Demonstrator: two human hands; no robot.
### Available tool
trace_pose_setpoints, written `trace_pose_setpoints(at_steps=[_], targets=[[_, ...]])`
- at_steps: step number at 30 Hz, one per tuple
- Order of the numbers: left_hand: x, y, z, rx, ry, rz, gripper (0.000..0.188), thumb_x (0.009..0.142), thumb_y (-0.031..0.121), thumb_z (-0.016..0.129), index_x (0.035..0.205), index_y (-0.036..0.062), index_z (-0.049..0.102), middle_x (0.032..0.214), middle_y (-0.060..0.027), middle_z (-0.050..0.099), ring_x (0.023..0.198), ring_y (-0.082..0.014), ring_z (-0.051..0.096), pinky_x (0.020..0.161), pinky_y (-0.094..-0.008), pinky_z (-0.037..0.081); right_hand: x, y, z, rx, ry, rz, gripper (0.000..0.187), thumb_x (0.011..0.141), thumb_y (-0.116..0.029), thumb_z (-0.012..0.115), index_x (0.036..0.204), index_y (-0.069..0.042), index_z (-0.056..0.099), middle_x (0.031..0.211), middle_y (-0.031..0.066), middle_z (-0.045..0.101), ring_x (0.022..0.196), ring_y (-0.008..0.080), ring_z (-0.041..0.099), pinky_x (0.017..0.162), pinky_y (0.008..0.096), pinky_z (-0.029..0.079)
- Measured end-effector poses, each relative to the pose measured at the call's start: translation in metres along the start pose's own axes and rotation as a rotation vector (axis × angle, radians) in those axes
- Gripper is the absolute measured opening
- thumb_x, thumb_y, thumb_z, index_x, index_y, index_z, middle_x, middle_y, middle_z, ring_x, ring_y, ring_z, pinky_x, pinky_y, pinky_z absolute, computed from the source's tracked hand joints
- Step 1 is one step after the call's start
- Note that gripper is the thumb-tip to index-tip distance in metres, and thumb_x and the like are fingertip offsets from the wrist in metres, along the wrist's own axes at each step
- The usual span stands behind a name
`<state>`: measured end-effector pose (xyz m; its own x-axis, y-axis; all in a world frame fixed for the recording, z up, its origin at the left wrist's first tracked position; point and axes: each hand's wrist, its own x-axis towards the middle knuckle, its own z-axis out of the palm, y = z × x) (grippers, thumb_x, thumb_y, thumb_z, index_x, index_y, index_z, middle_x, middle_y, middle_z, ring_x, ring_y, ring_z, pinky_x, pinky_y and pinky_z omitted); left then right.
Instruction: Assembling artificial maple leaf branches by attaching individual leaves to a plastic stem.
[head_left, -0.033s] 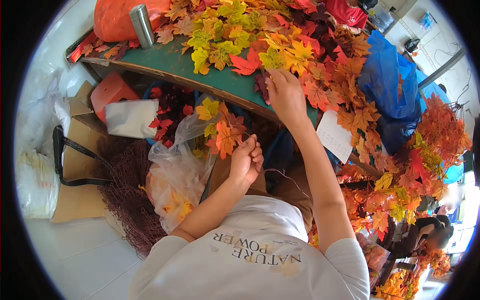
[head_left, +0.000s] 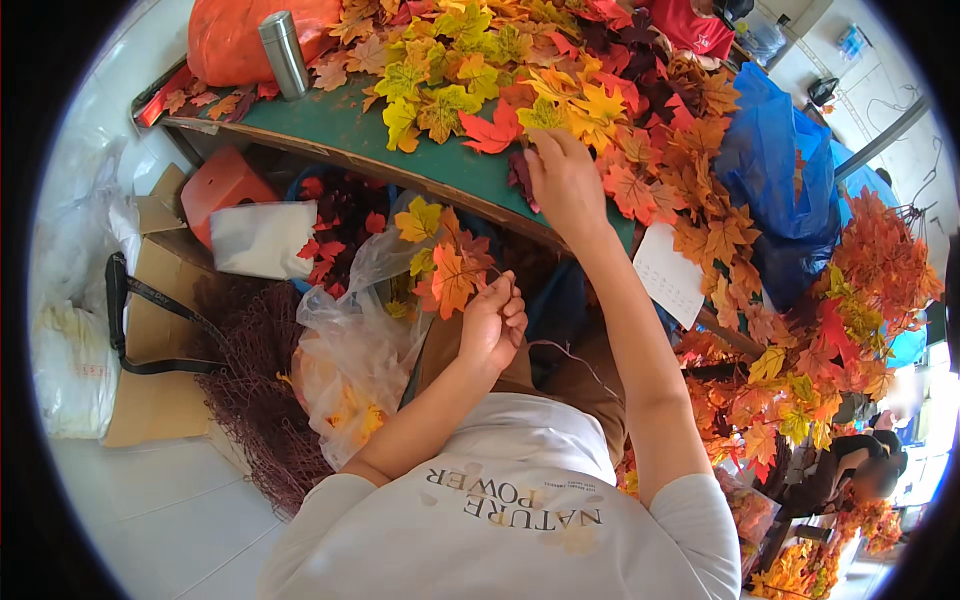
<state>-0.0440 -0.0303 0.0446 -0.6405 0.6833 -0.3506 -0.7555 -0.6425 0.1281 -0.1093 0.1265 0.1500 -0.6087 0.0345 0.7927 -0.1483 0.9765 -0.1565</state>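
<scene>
My left hand (head_left: 495,320) is closed in a pinch on the thin stem of an artificial maple leaf spray (head_left: 452,278), with orange, rust and yellow-green leaves, held below the table edge. A thin purplish strand (head_left: 575,352) trails from beside that hand across my lap. My right hand (head_left: 568,185) is over the front of the green table (head_left: 330,125), with its fingers bent together at a dark red artificial maple leaf (head_left: 520,180). The fingertips are partly hidden against the leaves. Beyond them lie a yellow-green leaf (head_left: 541,115) and a red leaf (head_left: 493,128).
Loose maple leaves (head_left: 440,75) cover the table's far side, near a steel flask (head_left: 284,55). Blue plastic bags (head_left: 780,170) and a written paper sheet (head_left: 668,274) are at right. At left are a clear bag (head_left: 345,335), dark twiggy stems (head_left: 265,400) and a cardboard box (head_left: 155,345).
My right hand has shifted very slightly left, and the dark red leaf beside it has moved a little. My left hand and its leaf spray look unchanged.
</scene>
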Motion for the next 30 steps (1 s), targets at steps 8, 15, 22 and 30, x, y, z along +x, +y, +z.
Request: trace_pose_setpoints(at_steps=[8,15,22,30], targets=[[0.004,0.007,0.005,0.032,0.001,-0.031,0.012,0.090,0.017,0.056,0.097,0.0073,0.057,0.074,0.0006,0.051,0.053,-0.0045,0.042,0.042,-0.0158,0.033,0.005,0.047,0.049,-0.321,-0.412,-0.042,0.013,0.078,-0.009,0.057,0.089,-0.002,0.057,0.089,0.0144,0.058,0.088,0.0299,0.057,0.073,0.0346,0.051],[0.007,0.007,-0.002,0.046,0.033,-0.051,0.011,0.089,0.014,0.056,0.098,0.0074,0.058,0.078,-0.0005,0.054,0.056,-0.0046,0.043,0.045,-0.0153,0.035,-0.005,0.067,0.025,-0.339,-0.358,-0.055,0.009,0.074,-0.006,0.055,0.080,-0.003,0.061,0.082,0.0116,0.059,0.084,0.0281,0.060,0.070,0.0357,0.052],[0.004,0.008,0.002,0.054,0.038,-0.023,0.012,0.088,0.015,0.058,0.098,0.0076,0.058,0.077,0.0007,0.052,0.056,-0.0042,0.042,0.045,-0.0150,0.035,-0.004,0.071,0.002,-0.299,-0.501,-0.043,0.013,0.074,-0.005,0.056,0.086,-0.004,0.062,0.084,0.0114,0.059,0.086,0.0280,0.060,0.070,0.0386,0.051],[0.004,0.010,0.005,0.089,0.055,0.017,0.012,0.090,0.015,0.056,0.097,0.0063,0.057,0.075,0.0002,0.051,0.054,-0.0059,0.045,0.043,-0.0175,0.036,0.021,0.097,-0.028,0.168,0.047,0.470,0.017,0.082,-0.016,0.058,0.093,-0.005,0.066,0.087,0.0101,0.066,0.079,0.0256,0.064,0.070,0.0377,0.051]])
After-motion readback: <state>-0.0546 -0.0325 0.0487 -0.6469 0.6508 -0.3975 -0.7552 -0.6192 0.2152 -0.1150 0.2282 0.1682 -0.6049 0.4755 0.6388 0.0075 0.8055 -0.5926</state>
